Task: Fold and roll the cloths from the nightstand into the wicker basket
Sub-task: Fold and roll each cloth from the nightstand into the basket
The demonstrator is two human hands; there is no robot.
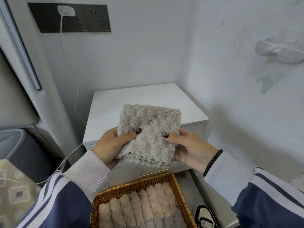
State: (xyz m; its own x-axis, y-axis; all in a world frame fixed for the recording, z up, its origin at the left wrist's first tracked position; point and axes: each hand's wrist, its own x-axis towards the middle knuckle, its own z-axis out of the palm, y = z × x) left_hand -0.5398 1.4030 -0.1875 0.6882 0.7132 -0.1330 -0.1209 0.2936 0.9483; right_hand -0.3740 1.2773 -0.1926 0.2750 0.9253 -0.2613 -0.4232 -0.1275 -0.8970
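Now, cloth: a fluffy beige cloth (148, 134) with a ribbed pile is held up in the air between both hands, above the front edge of the nightstand and over the far end of the basket; it looks folded, with a doubled lower edge hanging loose.
Left hand: the left hand (110, 146) grips the cloth's left side, thumb lying across the front with a dark-painted nail, the other fingers hidden behind the fabric.
Right hand: the right hand (189, 148) grasps the right side the same way, thumb on the front, fingers curled behind; a black beaded bracelet (212, 162) circles its wrist.
Wicker basket: the wicker basket (136, 186) sits low and near, below the hands, with rolled cloths (144, 208) of the same beige lying side by side in a row inside it.
Nightstand: the white nightstand (131, 99) stands in the corner behind the cloth; a brass drawer handle (153, 173) shows just beyond the basket's far rim.
Sleeves: navy with pale stripes and light ribbed cuffs.
Wall: a dark socket panel (69, 18) carries a white plug (66, 10), whose cable (72, 76) runs down the wall past the nightstand's left side.
Floor: a black-and-white shoe (204, 216) shows right of the basket.
Left edge: patterned bedding (14, 186) lies at the lower left.
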